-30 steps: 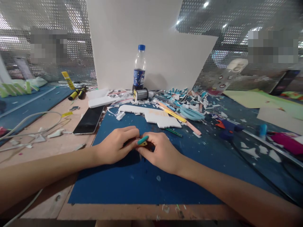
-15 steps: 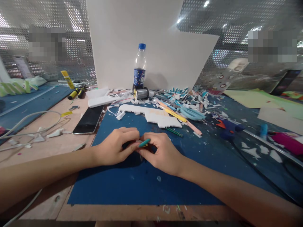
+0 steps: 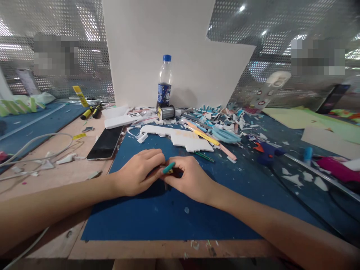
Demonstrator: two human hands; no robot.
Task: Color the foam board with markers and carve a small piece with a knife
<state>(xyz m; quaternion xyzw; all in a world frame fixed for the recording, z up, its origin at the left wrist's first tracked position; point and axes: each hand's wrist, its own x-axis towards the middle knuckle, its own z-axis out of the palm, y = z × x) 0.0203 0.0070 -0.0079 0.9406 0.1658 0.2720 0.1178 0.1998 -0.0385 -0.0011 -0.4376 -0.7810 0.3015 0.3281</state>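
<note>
Both my hands meet over the middle of the blue cutting mat (image 3: 157, 217). My right hand (image 3: 189, 180) is closed round a small teal-handled tool (image 3: 169, 167), whose teal end sticks up between thumb and forefinger. My left hand (image 3: 137, 173) is curled with its fingertips pinched against the tool's tip, on something too small to make out. Their fingers touch. The part of the tool below the hands is hidden.
White foam pieces (image 3: 185, 138), a plastic bottle (image 3: 164, 82), a wire spool (image 3: 166, 112), teal and pink scraps (image 3: 222, 120) and pencils lie behind the hands. A phone (image 3: 105, 143) and cables (image 3: 33, 148) are left. A blue glue gun (image 3: 267, 149) and coloured sheets (image 3: 309, 120) are right.
The hands stay together at the same spot; the teal tool's end has tilted slightly and shifted a little left. The view has drifted slightly.
</note>
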